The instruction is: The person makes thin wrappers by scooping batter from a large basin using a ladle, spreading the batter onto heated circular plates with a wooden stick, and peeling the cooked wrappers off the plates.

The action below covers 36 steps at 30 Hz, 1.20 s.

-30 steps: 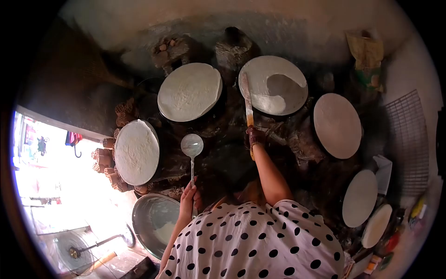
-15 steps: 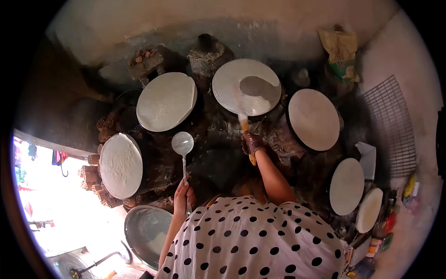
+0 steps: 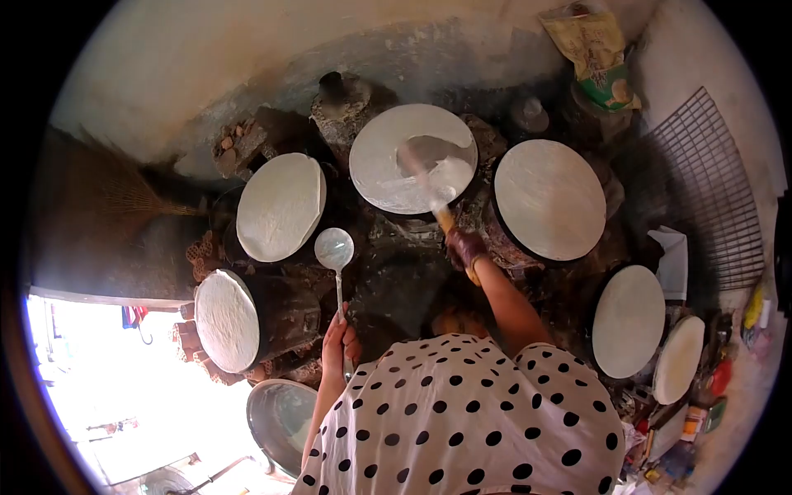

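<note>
My left hand (image 3: 339, 340) is closed around the handle of a metal ladle (image 3: 334, 249), whose wet bowl points away from me. My right hand, in a dark glove (image 3: 465, 247), grips the wooden handle of a spreader (image 3: 445, 220). Its far end lies over the middle round griddle (image 3: 375, 157) and is smeared by motion, so its shape is unclear. White batter coats most of that griddle, with a greyish bare patch (image 3: 422, 153) near its centre.
Thin white sheets cover griddles at left (image 3: 280, 208), far left (image 3: 227, 322), right (image 3: 550, 200) and far right (image 3: 629, 322). A basin (image 3: 280, 421) with whitish liquid stands at lower left. Perforated briquettes (image 3: 190, 340), a wire rack (image 3: 714, 190) and a yellow-green bag (image 3: 596, 54) surround the stoves.
The view has shifted. My right hand has swept the spreader across the middle griddle, and the bare patch has changed shape. My left hand still holds the ladle upright, pointing away.
</note>
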Motion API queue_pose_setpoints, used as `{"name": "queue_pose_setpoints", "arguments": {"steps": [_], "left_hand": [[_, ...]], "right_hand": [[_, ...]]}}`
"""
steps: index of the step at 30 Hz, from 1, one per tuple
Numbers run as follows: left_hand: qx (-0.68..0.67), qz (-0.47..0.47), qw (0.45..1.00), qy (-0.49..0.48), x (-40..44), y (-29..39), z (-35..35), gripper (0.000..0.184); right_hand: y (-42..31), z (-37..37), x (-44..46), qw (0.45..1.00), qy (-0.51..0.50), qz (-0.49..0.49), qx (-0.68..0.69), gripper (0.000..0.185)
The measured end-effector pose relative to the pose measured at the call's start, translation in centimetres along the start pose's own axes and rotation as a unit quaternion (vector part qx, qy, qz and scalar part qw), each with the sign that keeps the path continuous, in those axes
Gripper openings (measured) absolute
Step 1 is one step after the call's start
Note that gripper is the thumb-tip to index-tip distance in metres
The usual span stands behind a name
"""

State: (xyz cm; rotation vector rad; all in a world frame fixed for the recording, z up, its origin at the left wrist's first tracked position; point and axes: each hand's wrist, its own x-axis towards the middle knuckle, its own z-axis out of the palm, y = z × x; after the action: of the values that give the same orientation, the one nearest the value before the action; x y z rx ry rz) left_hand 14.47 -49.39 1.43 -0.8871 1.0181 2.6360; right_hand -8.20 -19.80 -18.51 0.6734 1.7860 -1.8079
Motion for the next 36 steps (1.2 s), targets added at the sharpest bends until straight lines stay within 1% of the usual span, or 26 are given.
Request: {"name": "queue_pose_setpoints", "arguments": {"steps": [2, 4, 5, 7, 9, 11, 12, 14, 15, 16, 17, 19, 20, 22, 23, 25, 26, 27, 29, 30, 31, 33, 34, 35, 36], "left_hand": [[-0.011, -0.003, 1.000, -0.019, 0.3, -0.2, 1.0, 0.037], [-0.011, 0.006, 0.999, -0.030, 0.2, -0.4, 1.9, 0.037], [-0.011, 0.012, 0.999, -0.037, 0.1, -0.6, 2.1, 0.037], [-0.030, 0.006, 0.999, -0.031, 0.6, -1.0, 1.8, 0.036], [-0.038, -0.002, 0.998, -0.053, 1.0, -1.2, 1.9, 0.036], [-0.023, 0.000, 0.999, -0.036, 1.0, -1.1, 2.7, 0.036], [-0.008, 0.000, 1.000, -0.018, 0.9, -1.0, 2.9, 0.035], [-0.009, -0.001, 1.000, -0.028, 0.8, -0.8, 2.6, 0.036], [-0.011, -0.001, 0.999, -0.039, 0.9, -0.7, 2.4, 0.037], [-0.013, 0.001, 0.999, -0.039, 0.8, -0.7, 2.3, 0.037], [-0.020, 0.011, 0.999, -0.044, 0.6, -0.7, 2.3, 0.035], [-0.025, 0.023, 0.998, -0.046, 0.4, -0.5, 2.4, 0.034], [-0.013, 0.026, 0.999, -0.032, 0.1, -0.4, 2.4, 0.033], [0.000, 0.026, 1.000, -0.013, -0.4, -0.5, 2.1, 0.033], [-0.001, 0.016, 1.000, -0.006, -0.2, -0.4, 2.1, 0.034], [-0.002, 0.007, 1.000, -0.001, 0.0, -0.4, 2.3, 0.034], [0.008, 0.002, 1.000, 0.000, 0.1, -0.4, 2.4, 0.034], [0.017, -0.003, 1.000, 0.003, 0.1, -0.3, 2.4, 0.034], [0.010, 0.000, 1.000, -0.011, 0.0, -0.1, 2.5, 0.034], [0.005, 0.000, 1.000, -0.026, -0.2, -0.3, 2.5, 0.034], [-0.003, 0.002, 1.000, -0.024, -0.2, -0.7, 2.6, 0.034], [0.016, 0.007, 1.000, -0.011, -0.3, -0.9, 2.6, 0.037], [0.014, 0.008, 1.000, -0.009, 0.0, -0.9, 2.7, 0.037], [0.015, -0.001, 1.000, -0.002, 0.1, -1.0, 2.5, 0.037], [0.017, -0.011, 1.000, 0.006, 0.1, -1.1, 2.4, 0.037]], "right_hand": [[1.6, -0.9, -2.0, 0.998, -0.045, -0.002, -0.052, 0.031], [1.8, -4.3, -2.2, 0.995, -0.050, 0.062, 0.052, 0.031], [0.7, -5.2, -1.4, 0.995, -0.051, 0.061, 0.053, 0.031], [-2.7, -6.6, 1.5, 0.995, -0.049, -0.018, 0.081, 0.034], [-8.1, -5.0, 4.3, 0.998, 0.055, 0.005, 0.011, 0.035], [-11.8, -2.4, 4.5, 0.993, 0.105, -0.051, -0.019, 0.038], [-11.8, -1.5, 3.8, 0.993, 0.104, -0.050, -0.018, 0.038], [-10.8, -0.4, 2.3, 0.994, 0.036, -0.079, 0.069, 0.042], [-8.0, -0.4, 2.3, 0.972, 0.076, -0.224, -0.004, 0.043], [-5.1, -0.5, 2.5, 0.920, 0.138, -0.357, -0.082, 0.054], [-3.4, -0.3, 0.3, 0.940, 0.159, -0.294, -0.069, 0.053], [-1.2, -1.0, -0.6, 0.891, 0.297, -0.289, -0.187, 0.053], [-1.3, -0.8, -0.2, 0.893, 0.320, -0.230, -0.219, 0.055], [-3.9, -0.1, 0.6, 0.934, 0.276, -0.080, -0.210, 0.059], [-5.8, 0.4, 0.4, 0.945, 0.249, -0.004, -0.213, 0.061], [-6.4, 2.0, 1.5, 0.945, 0.205, -0.135, -0.216, 0.061], [-4.1, 2.5, 4.9, 0.931, 0.220, -0.196, -0.216, 0.060], [-4.3, 1.9, 4.3, 0.930, 0.219, -0.198, -0.217, 0.060], [-5.5, 0.8, 1.4, 0.950, 0.171, -0.180, -0.187, 0.056], [-6.2, 0.4, -1.0, 0.967, 0.192, -0.097, -0.139, 0.053], [-6.1, 0.8, -1.2, 0.966, 0.189, -0.099, -0.147, 0.053], [-5.3, 2.4, -1.3, 0.926, 0.214, -0.031, -0.311, 0.052], [-0.7, 3.4, 3.2, 0.909, 0.232, -0.241, -0.246, 0.054], [-1.1, 3.1, 3.9, 0.910, 0.229, -0.239, -0.250, 0.054], [-2.4, 2.6, 5.2, 0.937, 0.169, -0.245, -0.185, 0.055]]}}
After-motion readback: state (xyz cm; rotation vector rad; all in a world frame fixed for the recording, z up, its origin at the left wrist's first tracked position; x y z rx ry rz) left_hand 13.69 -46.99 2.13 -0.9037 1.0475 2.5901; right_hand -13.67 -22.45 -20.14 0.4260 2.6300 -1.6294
